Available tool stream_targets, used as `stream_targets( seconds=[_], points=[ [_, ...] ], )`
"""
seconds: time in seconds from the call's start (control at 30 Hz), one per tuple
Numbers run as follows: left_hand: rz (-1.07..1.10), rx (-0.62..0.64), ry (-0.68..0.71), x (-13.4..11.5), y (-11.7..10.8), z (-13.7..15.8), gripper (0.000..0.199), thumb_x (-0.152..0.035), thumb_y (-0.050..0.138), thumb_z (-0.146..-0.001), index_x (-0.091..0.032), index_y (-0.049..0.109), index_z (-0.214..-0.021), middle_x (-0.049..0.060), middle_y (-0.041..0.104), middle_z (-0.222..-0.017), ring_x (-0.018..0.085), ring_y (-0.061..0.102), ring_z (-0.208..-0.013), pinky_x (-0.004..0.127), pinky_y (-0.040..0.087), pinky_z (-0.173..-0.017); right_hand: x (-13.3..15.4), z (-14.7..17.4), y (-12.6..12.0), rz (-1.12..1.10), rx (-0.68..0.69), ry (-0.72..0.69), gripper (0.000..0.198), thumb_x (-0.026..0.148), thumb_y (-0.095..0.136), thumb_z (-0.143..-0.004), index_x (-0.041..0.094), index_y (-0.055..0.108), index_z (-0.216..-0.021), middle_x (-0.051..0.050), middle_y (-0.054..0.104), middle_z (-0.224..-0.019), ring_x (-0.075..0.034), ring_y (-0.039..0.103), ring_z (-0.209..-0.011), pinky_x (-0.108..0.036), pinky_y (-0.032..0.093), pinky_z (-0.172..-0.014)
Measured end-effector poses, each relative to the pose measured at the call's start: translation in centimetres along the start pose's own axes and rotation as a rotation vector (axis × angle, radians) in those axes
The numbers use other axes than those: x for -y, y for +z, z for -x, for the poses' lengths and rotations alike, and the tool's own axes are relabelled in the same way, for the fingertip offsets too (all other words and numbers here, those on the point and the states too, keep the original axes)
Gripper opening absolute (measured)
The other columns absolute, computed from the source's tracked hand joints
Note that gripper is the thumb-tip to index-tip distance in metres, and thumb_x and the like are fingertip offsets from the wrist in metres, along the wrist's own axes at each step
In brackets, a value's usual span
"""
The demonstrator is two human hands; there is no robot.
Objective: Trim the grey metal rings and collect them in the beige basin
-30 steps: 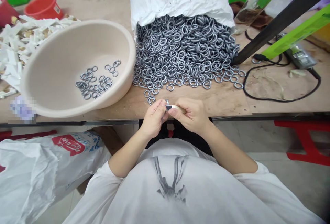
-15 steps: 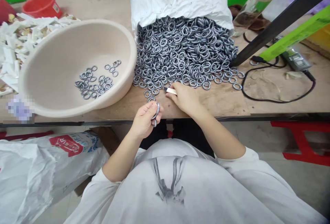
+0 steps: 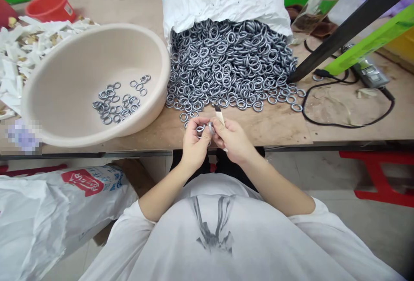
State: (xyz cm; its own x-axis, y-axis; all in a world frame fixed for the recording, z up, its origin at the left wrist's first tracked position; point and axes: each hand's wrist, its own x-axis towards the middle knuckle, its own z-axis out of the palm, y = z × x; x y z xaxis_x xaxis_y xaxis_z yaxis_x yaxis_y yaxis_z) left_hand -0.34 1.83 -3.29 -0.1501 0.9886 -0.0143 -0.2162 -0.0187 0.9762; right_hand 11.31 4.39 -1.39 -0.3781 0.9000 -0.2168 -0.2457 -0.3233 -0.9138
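Close together at the table's front edge, my two hands meet over a grey ring (image 3: 211, 128). My left hand (image 3: 196, 145) is closed and pinches that ring, with further rings showing among its fingers. Gripped in my right hand (image 3: 236, 139) is a short cream stick with a dark tip (image 3: 219, 115), tip pointing away from me; its exact kind cannot be made out. The right fingertips are at the pinched ring. Just beyond lies a big heap of grey rings (image 3: 226, 65), spilling from a white sack (image 3: 223, 0). Several rings lie inside a beige basin (image 3: 61, 95) on the left.
White scraps (image 3: 11, 71) are piled left of the basin, near a red tub (image 3: 50, 8). To the right, a dark post (image 3: 343, 35) slants up beside a black cable (image 3: 349, 124). A printed white sack (image 3: 39, 216) rests below the table, and a red stool (image 3: 384, 181) stands right.
My left hand has moved right and slightly up with its rings. My right hand has come down towards it, and the cream stick has turned more upright.
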Motion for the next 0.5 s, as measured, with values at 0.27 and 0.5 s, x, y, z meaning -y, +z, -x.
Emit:
stream_targets(
  seconds=[0.27, 0.5],
  points=[
    [-0.279, -0.029, 0.154, -0.2, -0.1, 0.1, 0.03, -0.049, 0.061, -0.091, -0.019, 0.063, -0.089, 0.002, 0.065, -0.083, 0.012, 0.059, -0.072, 0.023, 0.049, -0.068, -2.6, -0.3, 0.2, 0.326, -0.3, -0.442, 0.031, 0.056, 0.053, -0.096, 0.025, 0.053, -0.099, 0.001, 0.056, -0.081, -0.014, 0.055, -0.073, -0.029, 0.049, -0.073],
    [0.192, 0.035, -0.294, -1.0, 0.6, 0.2, 0.035, -0.051, 0.076, -0.078, -0.02, 0.063, -0.09, -0.005, 0.05, -0.066, 0.004, 0.04, -0.05, 0.013, 0.03, -0.042, -0.9, 0.2, -1.4, 0.546, -0.085, -0.651, 0.032, 0.052, 0.057, -0.096, 0.023, 0.067, -0.106, -0.005, 0.069, -0.098, -0.018, 0.065, -0.088, -0.035, 0.052, -0.083]
  ],
)
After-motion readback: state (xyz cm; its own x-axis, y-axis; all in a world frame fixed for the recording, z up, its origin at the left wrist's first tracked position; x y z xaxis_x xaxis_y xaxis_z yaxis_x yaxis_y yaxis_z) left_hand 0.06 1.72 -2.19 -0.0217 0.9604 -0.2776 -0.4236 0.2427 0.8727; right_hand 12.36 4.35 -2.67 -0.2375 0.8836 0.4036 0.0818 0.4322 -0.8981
